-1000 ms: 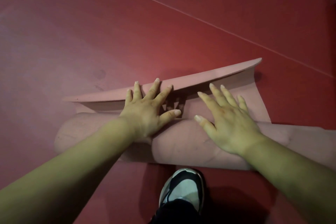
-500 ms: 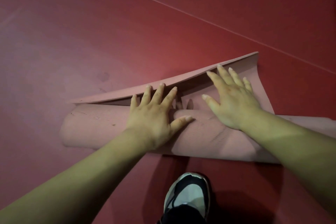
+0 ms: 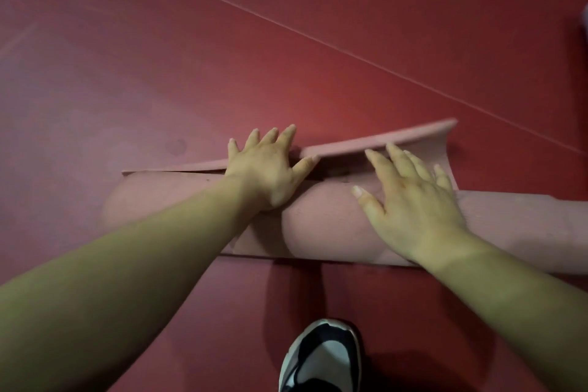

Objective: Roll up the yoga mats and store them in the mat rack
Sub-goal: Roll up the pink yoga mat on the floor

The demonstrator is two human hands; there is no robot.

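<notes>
**A:** Where is the mat, and how does it lie?

**B:** The pink mat (image 3: 331,219) lies on the red floor (image 3: 286,57) just ahead of your shoe (image 3: 321,360), nearly all rolled. Its long axis runs left to right. The loose end is on the far side and curls up at the right.

**A:** And my hands?

**B:** Both are flat, fingers straight, grasping nothing. Your left hand (image 3: 267,169) presses the loose edge; your right hand (image 3: 413,200) rests on the roll.

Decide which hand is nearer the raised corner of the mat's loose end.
Right. The right hand rests on the yoga mat just below its raised corner; the left hand presses the loose edge farther left, near the middle.
</notes>
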